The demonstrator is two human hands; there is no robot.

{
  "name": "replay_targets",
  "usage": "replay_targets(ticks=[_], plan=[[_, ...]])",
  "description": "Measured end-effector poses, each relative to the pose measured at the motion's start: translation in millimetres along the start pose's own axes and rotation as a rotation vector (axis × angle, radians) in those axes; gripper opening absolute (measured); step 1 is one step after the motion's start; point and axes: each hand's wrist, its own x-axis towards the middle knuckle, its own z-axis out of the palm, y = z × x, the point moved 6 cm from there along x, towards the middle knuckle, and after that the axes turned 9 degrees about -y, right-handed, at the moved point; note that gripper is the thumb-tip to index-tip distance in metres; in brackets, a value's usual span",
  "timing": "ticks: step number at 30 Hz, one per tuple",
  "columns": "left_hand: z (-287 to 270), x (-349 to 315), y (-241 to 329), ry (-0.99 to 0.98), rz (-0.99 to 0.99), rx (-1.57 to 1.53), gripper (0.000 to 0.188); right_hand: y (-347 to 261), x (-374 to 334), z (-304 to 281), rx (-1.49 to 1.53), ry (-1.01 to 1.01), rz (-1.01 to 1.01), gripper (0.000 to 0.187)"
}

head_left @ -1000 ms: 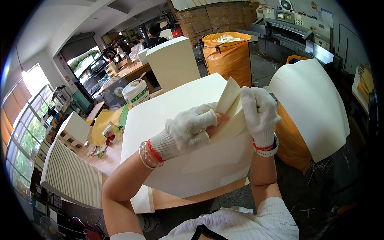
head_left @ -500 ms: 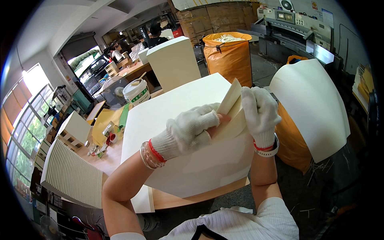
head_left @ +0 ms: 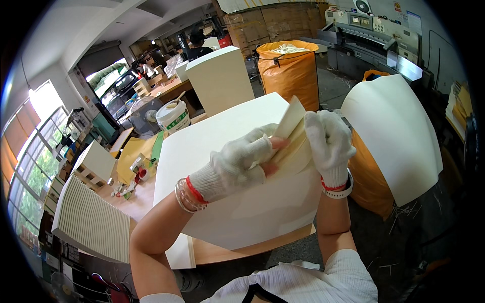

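Observation:
A large stack of cream-white paper sheets (head_left: pixel 202 146) lies before me on the wooden table. At its right corner, several sheets (head_left: pixel 291 121) stand bent up and fanned between my hands. My left hand (head_left: pixel 240 154), in a white knit glove with bare fingertips, has thumb and fingers on the fanned sheets; the fingertips are slightly blurred. My right hand (head_left: pixel 329 144), also gloved, is closed around the outer edge of the sheets with its fingers curled in. How many sheets each hand grips is hidden.
Right of the table, large curved white sheets (head_left: pixel 394 136) rest over an orange bag. Another orange bag (head_left: pixel 288 73) with paper scraps stands behind. At left are a ridged paper stack (head_left: pixel 91 219), a white bucket (head_left: pixel 173 116) and a fan (head_left: pixel 145 115). A tall paper block (head_left: pixel 220 81) stands farther back.
My left fingers have shifted slightly up along the bent sheets, and the raised corner has tilted a little left, with more separate leaves showing. My right hand stays almost in place.

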Motion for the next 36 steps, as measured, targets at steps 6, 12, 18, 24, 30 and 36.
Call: replay_targets(ticks=[6,12,18,24,30,36], plan=[[0.4,0.7,-0.6,-0.084,-0.024,0.089,0.04,2.2,1.4,3.2,-0.056,0.035,0.045,0.011],[-2.4,-0.1,7.1,0.05,-0.019,0.028,0.042,5.8,5.7,0.4,0.117,-0.089,0.21,0.01],[-1.9,1.5,6.3,0.031,0.001,0.073,0.048,-1.7,3.0,-0.8,0.003,0.073,0.048,0.013],[1.2,0.8,-1.4,-0.046,-0.006,0.091,0.043,2.4,4.2,1.2,0.101,-0.089,0.19,0.017],[-1.8,2.4,8.7,0.052,0.027,0.105,0.041,5.0,-0.2,1.1,0.103,-0.053,0.18,0.014],[0.8,1.7,4.9,0.024,0.035,0.186,0.04,8.7,1.8,3.2,0.241,-0.083,0.363,0.004]])
